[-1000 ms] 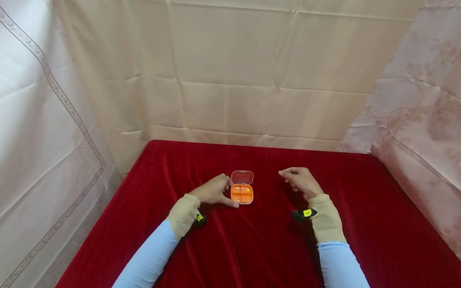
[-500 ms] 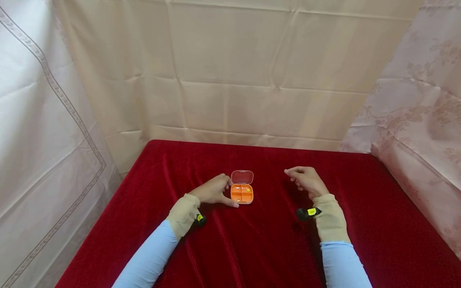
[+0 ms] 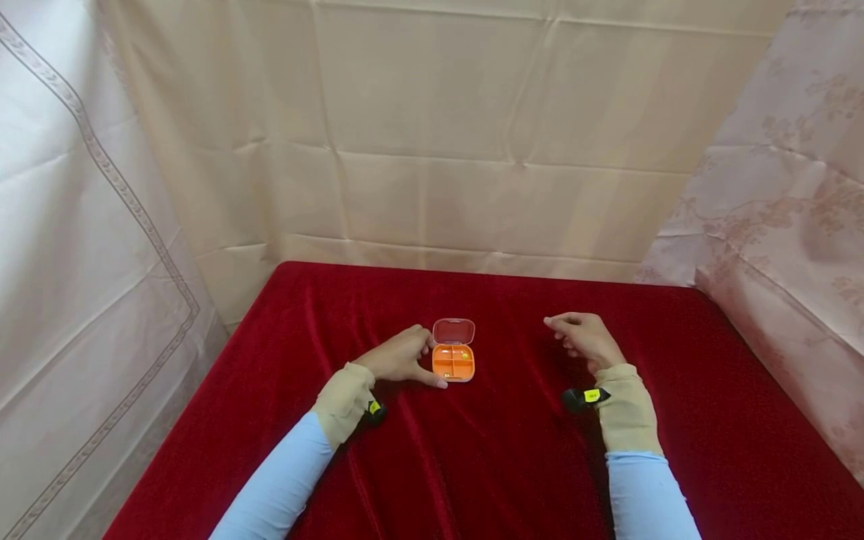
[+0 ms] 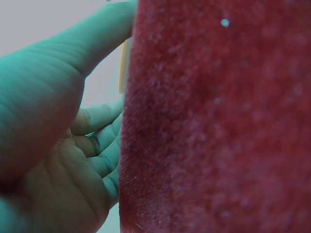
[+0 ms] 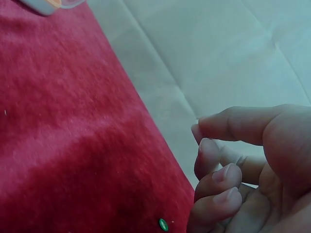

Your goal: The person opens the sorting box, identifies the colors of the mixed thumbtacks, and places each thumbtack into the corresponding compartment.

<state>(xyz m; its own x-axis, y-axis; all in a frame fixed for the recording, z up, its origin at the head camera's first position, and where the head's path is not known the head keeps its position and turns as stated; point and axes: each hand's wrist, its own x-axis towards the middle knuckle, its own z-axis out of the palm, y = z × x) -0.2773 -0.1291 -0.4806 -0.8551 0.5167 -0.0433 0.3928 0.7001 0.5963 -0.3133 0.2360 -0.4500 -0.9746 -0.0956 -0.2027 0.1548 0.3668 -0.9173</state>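
- Red velvety cloth (image 3: 513,442), softly creased, lay under both hands; a smooth, fold-lined beige drape (image 3: 418,135) hung beyond them.
- The left hand (image 3: 397,358) held the orange box (image 3: 464,370) at its left side, thumb by the near edge, fingers by the hinge.
- The right hand (image 3: 586,341) made a narrow pinch, thumb and forefinger tips meeting, other fingers curled; whether anything sat between the tips, I could not tell.
- The rounded box had four compartments, its clear lid (image 3: 454,331) tipped open away from the left thumb.
- A yellow piece (image 3: 466,356) sat in the far right compartment, a small, indistinct piece (image 3: 447,375) in the near left.
- A glossy green oval (image 5: 163,224) lay on the cloth near the right fingers.
- Cloth stretched between the hands; the table's far edge ran beyond both.
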